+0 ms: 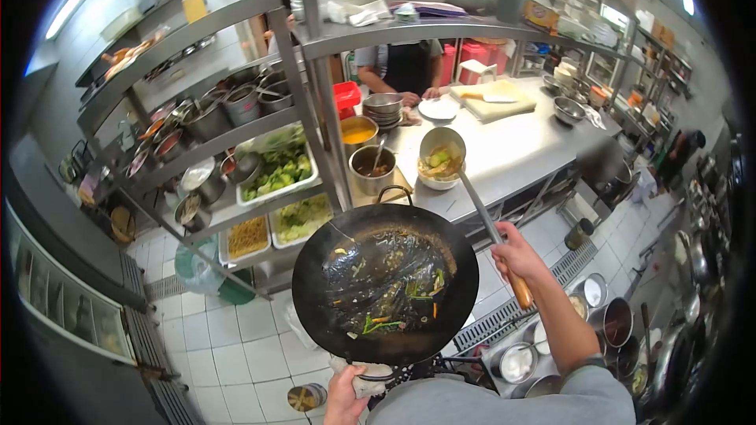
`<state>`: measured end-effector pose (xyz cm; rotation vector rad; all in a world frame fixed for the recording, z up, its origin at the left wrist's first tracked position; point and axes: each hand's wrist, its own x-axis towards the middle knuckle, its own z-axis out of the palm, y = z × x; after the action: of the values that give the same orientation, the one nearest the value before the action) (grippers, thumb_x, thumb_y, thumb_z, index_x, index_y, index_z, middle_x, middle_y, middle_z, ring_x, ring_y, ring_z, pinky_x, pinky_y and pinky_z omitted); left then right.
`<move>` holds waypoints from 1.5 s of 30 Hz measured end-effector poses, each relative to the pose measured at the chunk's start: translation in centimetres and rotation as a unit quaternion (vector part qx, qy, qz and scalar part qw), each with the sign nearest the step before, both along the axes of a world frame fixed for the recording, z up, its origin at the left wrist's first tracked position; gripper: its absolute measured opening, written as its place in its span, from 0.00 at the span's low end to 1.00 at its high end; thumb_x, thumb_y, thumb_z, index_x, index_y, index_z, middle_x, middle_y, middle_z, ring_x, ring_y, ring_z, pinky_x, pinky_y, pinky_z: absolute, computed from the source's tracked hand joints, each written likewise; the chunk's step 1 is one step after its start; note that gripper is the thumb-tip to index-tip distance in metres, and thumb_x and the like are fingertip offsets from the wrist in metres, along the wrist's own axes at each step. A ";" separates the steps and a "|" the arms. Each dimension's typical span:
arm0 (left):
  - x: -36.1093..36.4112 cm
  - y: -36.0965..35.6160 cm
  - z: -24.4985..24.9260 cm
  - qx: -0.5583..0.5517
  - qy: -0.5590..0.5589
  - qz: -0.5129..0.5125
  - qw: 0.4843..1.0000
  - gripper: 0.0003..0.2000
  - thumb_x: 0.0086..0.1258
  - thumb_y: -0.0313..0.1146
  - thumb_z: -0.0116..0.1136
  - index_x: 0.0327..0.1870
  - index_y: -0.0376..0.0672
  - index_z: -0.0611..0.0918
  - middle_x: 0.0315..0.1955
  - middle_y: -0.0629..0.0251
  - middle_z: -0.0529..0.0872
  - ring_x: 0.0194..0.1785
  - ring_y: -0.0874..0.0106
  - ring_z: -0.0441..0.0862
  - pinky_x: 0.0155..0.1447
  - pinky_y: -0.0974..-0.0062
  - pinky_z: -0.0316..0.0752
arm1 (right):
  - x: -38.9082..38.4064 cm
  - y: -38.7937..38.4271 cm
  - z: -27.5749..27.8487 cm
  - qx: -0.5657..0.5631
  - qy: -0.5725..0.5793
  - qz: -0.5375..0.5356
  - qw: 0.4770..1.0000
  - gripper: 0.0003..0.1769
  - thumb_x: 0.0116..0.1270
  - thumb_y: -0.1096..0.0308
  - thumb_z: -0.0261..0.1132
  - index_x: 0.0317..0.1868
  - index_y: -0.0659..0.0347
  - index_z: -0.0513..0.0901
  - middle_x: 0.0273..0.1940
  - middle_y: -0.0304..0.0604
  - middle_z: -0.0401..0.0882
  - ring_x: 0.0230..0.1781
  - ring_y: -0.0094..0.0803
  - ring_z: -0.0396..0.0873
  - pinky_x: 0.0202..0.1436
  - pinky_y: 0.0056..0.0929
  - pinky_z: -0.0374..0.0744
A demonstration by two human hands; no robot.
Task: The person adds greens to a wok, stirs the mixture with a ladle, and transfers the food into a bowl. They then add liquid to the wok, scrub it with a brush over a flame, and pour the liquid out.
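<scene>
My left hand (345,395) grips the near handle of a large black wok (378,267) through a folded cloth (367,378). The wok is tilted and holds dark glossy sauce with scraps of green and orange vegetables. In my right hand (516,256) is the wooden-ended handle of a long ladle (482,208). Its bowl, filled with food, is tipped over a white bowl (438,182) at the edge of the steel counter. Beside that bowl stands a steel pot (372,167) of dark sauce with a spoon in it.
Behind the counter (504,138) stands a person in a dark apron (409,67), hands near a white plate (439,108). A knife (500,97) lies on a cutting board. Left, a metal rack holds vegetable trays (279,169). Sauce containers (517,364) stand at lower right.
</scene>
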<state>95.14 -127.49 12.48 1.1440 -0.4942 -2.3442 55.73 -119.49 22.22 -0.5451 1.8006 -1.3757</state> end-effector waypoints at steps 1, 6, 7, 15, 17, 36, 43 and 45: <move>-1.1 -0.5 -0.7 0.009 -0.007 -0.010 1.000 0.16 0.59 0.31 0.55 0.43 0.28 0.80 0.38 0.48 0.86 0.42 0.53 0.86 0.49 0.58 0.81 | -2.5 -1.0 -1.4 0.004 0.018 0.002 1.000 0.27 0.65 0.75 0.58 0.64 0.56 0.61 0.24 0.36 0.70 0.14 0.23 0.68 0.13 0.27 0.68; -4.2 -2.2 -1.3 0.006 -0.017 -0.031 0.999 0.16 0.59 0.31 0.54 0.44 0.29 0.80 0.38 0.47 0.86 0.42 0.53 0.86 0.48 0.57 0.82 | -9.1 -4.1 -7.7 -0.016 0.013 -0.035 0.999 0.28 0.64 0.75 0.60 0.63 0.58 0.61 0.24 0.36 0.71 0.15 0.23 0.69 0.14 0.28 0.69; -4.4 -2.4 -1.5 0.005 -0.018 -0.038 0.999 0.15 0.59 0.31 0.54 0.44 0.29 0.80 0.39 0.47 0.86 0.43 0.53 0.86 0.49 0.57 0.82 | -9.7 -4.4 -8.3 -0.023 0.000 -0.052 0.998 0.27 0.65 0.75 0.59 0.62 0.58 0.61 0.24 0.36 0.71 0.15 0.23 0.69 0.14 0.28 0.69; -4.2 -3.1 0.7 0.012 -0.107 -0.068 0.992 0.16 0.61 0.31 0.53 0.47 0.31 0.79 0.42 0.49 0.86 0.45 0.55 0.86 0.49 0.58 0.81 | -9.4 -4.8 -6.3 -0.113 -0.104 -0.098 0.983 0.25 0.66 0.74 0.58 0.62 0.56 0.61 0.25 0.36 0.69 0.14 0.22 0.67 0.12 0.25 0.67; -4.0 -3.6 2.4 0.004 -0.125 -0.098 0.987 0.15 0.62 0.31 0.52 0.48 0.32 0.78 0.42 0.49 0.86 0.46 0.56 0.85 0.50 0.58 0.80 | -7.1 -4.9 -5.3 -0.065 -0.056 -0.080 0.993 0.24 0.66 0.73 0.58 0.61 0.53 0.63 0.24 0.34 0.68 0.14 0.21 0.66 0.12 0.24 0.67; -0.9 -14.7 3.3 0.014 -0.040 -0.277 0.960 0.11 0.65 0.27 0.54 0.44 0.29 0.79 0.38 0.53 0.86 0.41 0.59 0.86 0.46 0.62 0.82 | -0.9 -11.2 -4.7 -0.070 -0.071 -0.226 0.969 0.11 0.66 0.67 0.58 0.48 0.57 0.71 0.19 0.32 0.69 0.14 0.26 0.69 0.14 0.26 0.66; -5.8 -14.7 2.7 -0.076 0.024 -0.320 0.944 0.10 0.64 0.26 0.55 0.43 0.29 0.79 0.37 0.53 0.85 0.40 0.61 0.86 0.42 0.64 0.83 | 1.3 -0.2 -3.2 -0.465 -0.415 -0.036 0.781 0.12 0.76 0.60 0.50 0.34 0.54 0.71 0.18 0.27 0.66 0.13 0.19 0.66 0.12 0.22 0.65; -7.2 -13.2 3.0 -0.122 0.050 -0.355 0.925 0.09 0.63 0.25 0.56 0.42 0.32 0.79 0.37 0.56 0.84 0.39 0.63 0.86 0.42 0.65 0.83 | 7.7 5.3 -1.3 -0.527 -0.347 -0.097 0.770 0.11 0.78 0.63 0.46 0.52 0.56 0.71 0.22 0.31 0.65 0.13 0.19 0.65 0.10 0.23 0.65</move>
<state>87.90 -140.66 15.51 0.7975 -1.3009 -2.7941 63.41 -114.20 20.96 -0.2947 0.3691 -2.3048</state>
